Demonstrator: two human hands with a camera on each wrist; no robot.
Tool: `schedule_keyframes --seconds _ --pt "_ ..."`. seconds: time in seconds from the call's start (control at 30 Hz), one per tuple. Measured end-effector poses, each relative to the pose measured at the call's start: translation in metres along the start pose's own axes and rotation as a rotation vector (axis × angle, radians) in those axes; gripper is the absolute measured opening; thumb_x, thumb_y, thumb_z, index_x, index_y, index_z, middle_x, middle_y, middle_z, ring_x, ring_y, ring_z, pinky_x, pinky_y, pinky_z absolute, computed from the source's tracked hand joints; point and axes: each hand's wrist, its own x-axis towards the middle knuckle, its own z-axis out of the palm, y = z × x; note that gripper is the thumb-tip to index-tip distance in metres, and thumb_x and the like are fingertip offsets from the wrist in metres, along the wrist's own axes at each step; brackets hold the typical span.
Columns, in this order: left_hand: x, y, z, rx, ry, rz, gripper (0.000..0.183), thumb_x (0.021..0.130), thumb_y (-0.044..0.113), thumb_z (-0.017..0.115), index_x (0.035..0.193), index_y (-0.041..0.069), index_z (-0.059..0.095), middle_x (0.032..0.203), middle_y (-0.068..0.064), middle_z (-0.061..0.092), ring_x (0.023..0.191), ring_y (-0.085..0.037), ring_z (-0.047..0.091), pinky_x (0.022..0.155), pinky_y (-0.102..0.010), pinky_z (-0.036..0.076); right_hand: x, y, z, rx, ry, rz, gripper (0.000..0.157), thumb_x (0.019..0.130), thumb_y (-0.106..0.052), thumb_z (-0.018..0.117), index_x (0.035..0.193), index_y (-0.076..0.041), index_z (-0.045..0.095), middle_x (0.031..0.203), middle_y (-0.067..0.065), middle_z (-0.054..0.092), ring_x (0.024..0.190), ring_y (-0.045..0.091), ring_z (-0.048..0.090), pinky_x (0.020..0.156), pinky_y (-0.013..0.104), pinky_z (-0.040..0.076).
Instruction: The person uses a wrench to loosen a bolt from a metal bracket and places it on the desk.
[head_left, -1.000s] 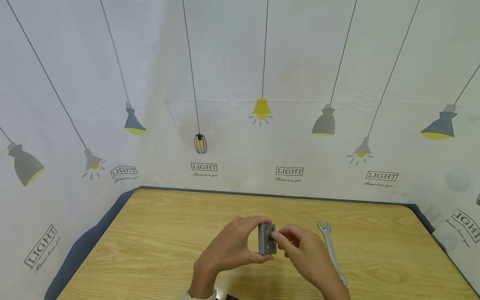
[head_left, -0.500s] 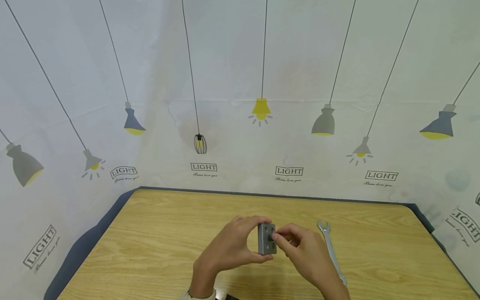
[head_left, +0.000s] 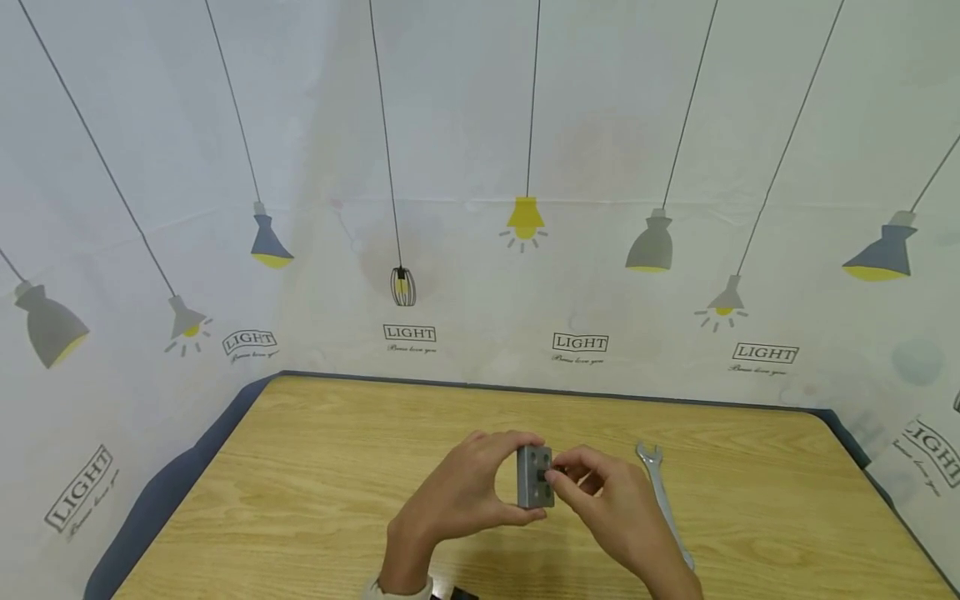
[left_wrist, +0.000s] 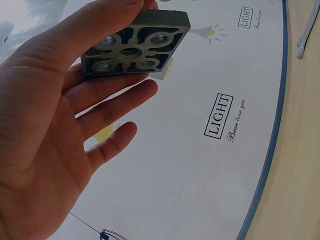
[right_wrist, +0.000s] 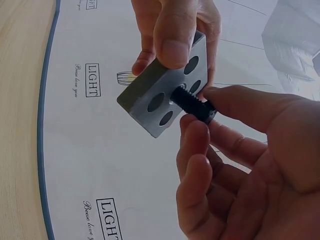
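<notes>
A square grey metal mounting plate (head_left: pixel 528 483) is held upright above the table by my left hand (head_left: pixel 461 490), thumb and fingers on opposite edges. In the left wrist view the plate (left_wrist: pixel 135 47) shows its ribbed back, with a hole near each corner and a threaded hole in the middle. A black bolt (right_wrist: pixel 192 104) stands in the central hole of the smooth face, much of its thread showing. My right hand (head_left: pixel 611 504) pinches the bolt's head between thumb and index finger. The right hand's other fingers are curled below it in the right wrist view.
An open-ended wrench (head_left: pixel 663 504) lies on the wooden table (head_left: pixel 337 467), right of my right hand. Behind the table hangs a pale sheet (head_left: pixel 465 333) printed with lamps. A dark object (head_left: pixel 463 594) shows at the bottom edge, near my left wrist.
Both hands stay almost where they were, with the plate held in place. The right fingers shift very slightly at the bolt, and the head view moves a little.
</notes>
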Motion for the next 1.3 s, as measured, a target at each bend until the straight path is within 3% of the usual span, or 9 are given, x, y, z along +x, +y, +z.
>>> schedule_keyframes --seconds 0.9,1.3 --pt "-0.0015 -0.0038 -0.0013 -0.007 0.017 -0.002 0.067 0.074 0.039 0.088 0.130 0.015 0.060 0.121 0.011 0.067 0.105 -0.005 0.062 0.092 -0.030 0.046 -0.0003 0.0019 0.0003 -0.025 0.013 -0.130 0.014 0.086 -0.014 0.077 0.098 -0.021 0.073 0.088 -0.005 0.069 0.066 0.002 0.061 0.056 0.022 0.049" --pt "-0.0014 -0.0045 -0.0021 -0.001 0.014 -0.007 0.067 0.073 0.039 0.088 0.130 0.017 0.060 0.119 0.013 0.067 0.104 -0.004 0.061 0.092 -0.029 0.046 -0.0007 0.0007 0.0018 -0.015 0.044 -0.124 0.022 0.081 -0.007 0.079 0.094 -0.024 0.074 0.098 -0.003 0.071 0.066 0.003 0.062 0.056 0.022 0.049"
